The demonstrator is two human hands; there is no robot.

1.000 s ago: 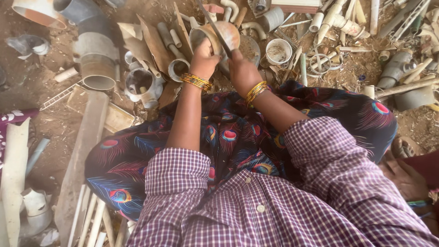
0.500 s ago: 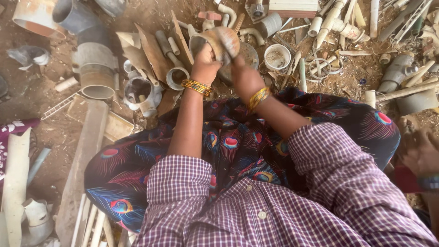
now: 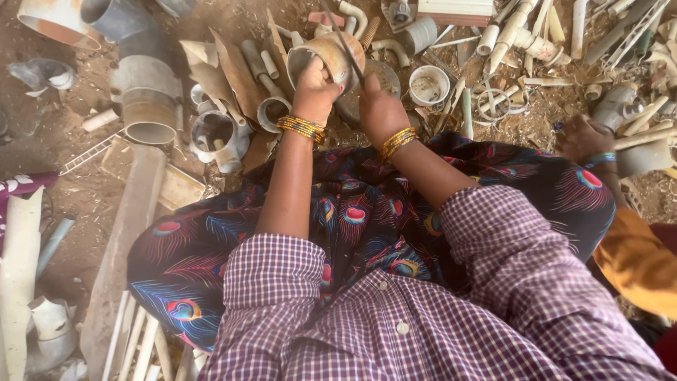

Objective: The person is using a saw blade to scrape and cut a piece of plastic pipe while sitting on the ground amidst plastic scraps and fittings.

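My left hand (image 3: 315, 88) grips a dirty tan pipe fitting (image 3: 331, 55), its open mouth turned to the left. My right hand (image 3: 377, 104) holds a thin dark blade (image 3: 343, 41) that slants up across the fitting's right side. Both wrists wear gold bangles. Below the hands lies my lap, covered in dark cloth with a peacock-feather print (image 3: 367, 219), and my checked purple shirt fills the bottom of the view.
Cut plastic pipes and fittings litter the dirt ground: large grey pipe sections (image 3: 144, 92) at left, a white round cap (image 3: 428, 85) and thin white tubes (image 3: 522, 35) at right. Another person's hand (image 3: 584, 137) with an orange sleeve reaches in at the right edge.
The fitting has turned in my left hand and the blade now lies across its right side. Another person's hand has come into view at the right.
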